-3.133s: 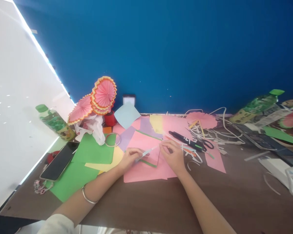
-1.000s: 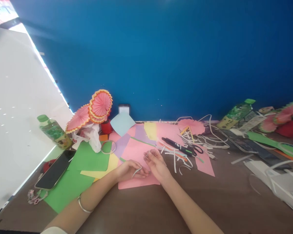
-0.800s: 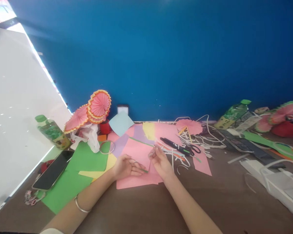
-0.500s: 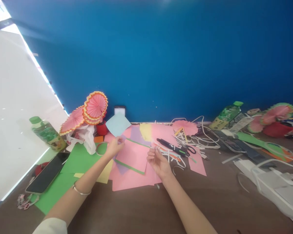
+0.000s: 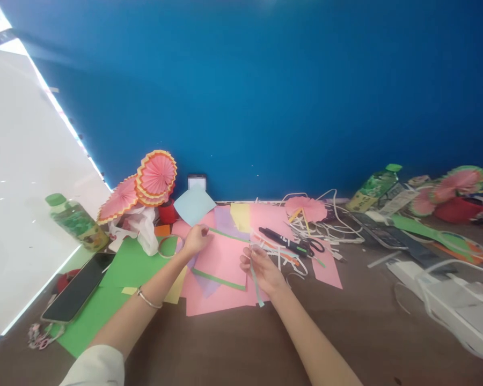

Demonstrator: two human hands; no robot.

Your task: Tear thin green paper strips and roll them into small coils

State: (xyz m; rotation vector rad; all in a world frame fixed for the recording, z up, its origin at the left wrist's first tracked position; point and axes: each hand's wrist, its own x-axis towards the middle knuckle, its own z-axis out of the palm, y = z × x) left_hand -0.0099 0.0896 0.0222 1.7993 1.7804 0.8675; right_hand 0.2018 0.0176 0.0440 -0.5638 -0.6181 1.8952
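The left hand (image 5: 195, 239) reaches across the paper pile, and its fingers are closed on the upper left corner of the pink sheet (image 5: 225, 256), the one with a green strip along its lower edge. That sheet lies tilted on top of other pink and purple sheets on the bench (image 5: 225, 348). The right hand (image 5: 262, 267) is just beside the sheet's right edge. Its fingers pinch the upper end of a thin pale blue strip (image 5: 256, 288), which dangles over the lower pink paper towards the bare wood. Handling this well seems to call for a light, flat pinch on the corner, because loose sheets in a stack slide easily and a hard grip would dent the paper. The strip is limp and narrow, so it is best held close to its end and left hanging straight rather than twisting. Black scissors (image 5: 306, 245) and curled offcuts lie near the right hand, where the strip could catch on them.
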